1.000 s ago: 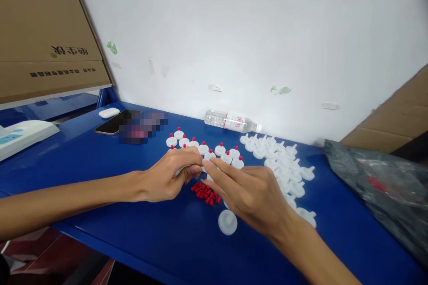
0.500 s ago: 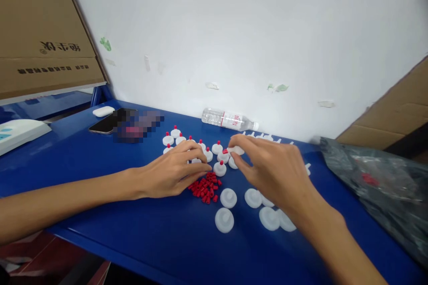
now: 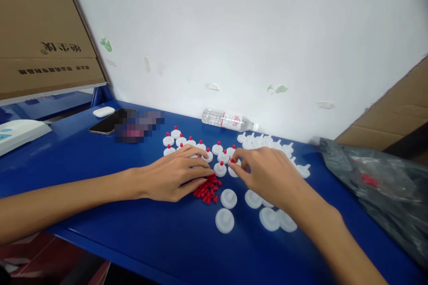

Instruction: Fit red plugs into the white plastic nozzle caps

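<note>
My right hand (image 3: 267, 171) pinches the red tip cap of a white nozzle lid (image 3: 233, 170), which is upright at the near right of a group of capped lids. My left hand (image 3: 177, 171) lies with bent, parted fingers over the edge of a pile of small red caps (image 3: 207, 190); its fingertips touch or nearly touch the pile. Around it stand several white lids with red tips, such as one capped lid (image 3: 220, 169) between the hands. Part of this group is hidden behind my left fingers.
Uncapped white nozzle lids (image 3: 257, 142) cluster behind my right hand. Several round white lids (image 3: 224, 221) lie nearer. A plastic bottle (image 3: 229, 120) rests on its side by the wall. A phone (image 3: 107, 124) lies left, a dark plastic bag (image 3: 374, 187) right, on the blue table (image 3: 150, 236).
My right hand has lowered the lid, which was held tilted in the air, to an upright position among the capped ones. My left hand has shifted only slightly by the red pile.
</note>
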The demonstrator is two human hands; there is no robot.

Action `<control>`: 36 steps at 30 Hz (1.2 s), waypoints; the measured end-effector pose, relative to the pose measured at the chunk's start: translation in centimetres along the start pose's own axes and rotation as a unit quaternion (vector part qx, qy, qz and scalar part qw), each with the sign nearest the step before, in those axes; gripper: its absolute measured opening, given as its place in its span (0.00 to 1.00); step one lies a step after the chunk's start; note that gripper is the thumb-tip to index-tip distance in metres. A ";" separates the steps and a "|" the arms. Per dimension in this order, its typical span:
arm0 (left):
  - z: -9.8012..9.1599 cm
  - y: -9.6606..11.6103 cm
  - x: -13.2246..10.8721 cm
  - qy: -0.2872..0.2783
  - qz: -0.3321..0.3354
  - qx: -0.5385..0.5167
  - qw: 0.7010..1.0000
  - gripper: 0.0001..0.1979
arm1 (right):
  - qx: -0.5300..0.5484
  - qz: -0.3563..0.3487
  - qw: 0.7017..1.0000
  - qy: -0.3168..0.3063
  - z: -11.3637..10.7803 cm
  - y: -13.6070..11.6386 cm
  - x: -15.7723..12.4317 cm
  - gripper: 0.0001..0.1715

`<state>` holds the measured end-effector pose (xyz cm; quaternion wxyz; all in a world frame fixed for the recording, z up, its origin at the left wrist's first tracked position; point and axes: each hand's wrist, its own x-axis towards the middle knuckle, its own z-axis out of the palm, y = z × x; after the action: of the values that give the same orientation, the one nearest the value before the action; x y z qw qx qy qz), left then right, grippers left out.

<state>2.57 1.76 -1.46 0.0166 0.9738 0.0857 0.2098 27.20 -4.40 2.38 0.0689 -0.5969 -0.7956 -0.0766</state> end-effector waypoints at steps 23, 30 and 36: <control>0.0 -0.1 0.0 0.008 0.018 0.001 1.000 0.12 | 0.058 -0.065 0.995 0.041 0.8 -1.8 -0.2 0.31; 0.3 -0.6 -0.1 -0.007 0.019 0.027 0.999 0.11 | -0.020 -0.030 0.999 0.038 0.6 -1.0 0.0 0.29; 0.2 -1.0 -0.2 -0.009 0.015 0.032 0.999 0.10 | -0.104 0.067 0.985 0.123 -0.2 0.9 0.2 0.20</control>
<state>2.31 2.68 -1.82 -0.0170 0.9769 0.0781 0.1982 27.98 -3.98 2.68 0.1085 -0.6391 -0.7267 -0.2274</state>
